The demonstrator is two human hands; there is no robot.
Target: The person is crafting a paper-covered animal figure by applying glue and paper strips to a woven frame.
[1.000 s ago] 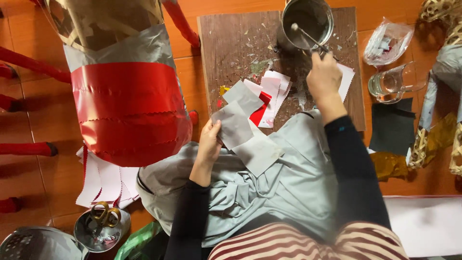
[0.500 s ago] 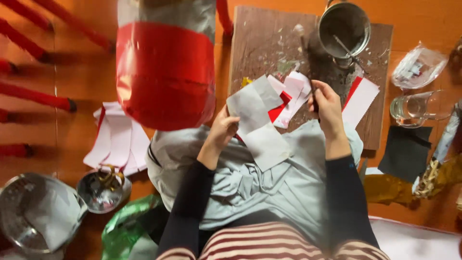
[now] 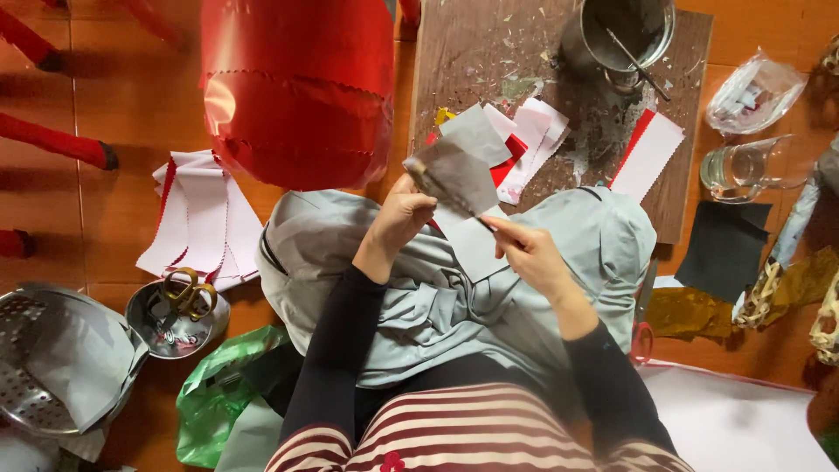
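Orange-brown wooden floor (image 3: 131,114), viewed from above; a dark wooden board (image 3: 489,52) lies on it, littered with paper scraps. Person seated with a grey cloth (image 3: 437,297) spread over the lap. Left hand (image 3: 398,218) holds a grey paper piece (image 3: 454,175) by its lower left edge, fingers curled closed on it; the piece stands tilted up above the lap, just in front of the board's near edge. Right hand (image 3: 529,253) is at the paper's lower right, thumb and forefinger pinched on a pale strip (image 3: 472,240) that hangs below the grey piece; both grips closed on paper, hands near each other, the sheet between them. On the board: loose red, white and grey paper cuttings (image 3: 529,140), a metal pot (image 3: 625,31) with a utensil in it, and a white strip with red edge (image 3: 648,156). Large red paper-covered form (image 3: 297,87) to the left of the board. White strips with red borders (image 3: 201,218) on the floor at left; beside them a small metal bowl (image 3: 157,328) holding gold-handled scissors (image 3: 188,293). Glass jug (image 3: 743,166) and black sheet (image 3: 721,249) at right.
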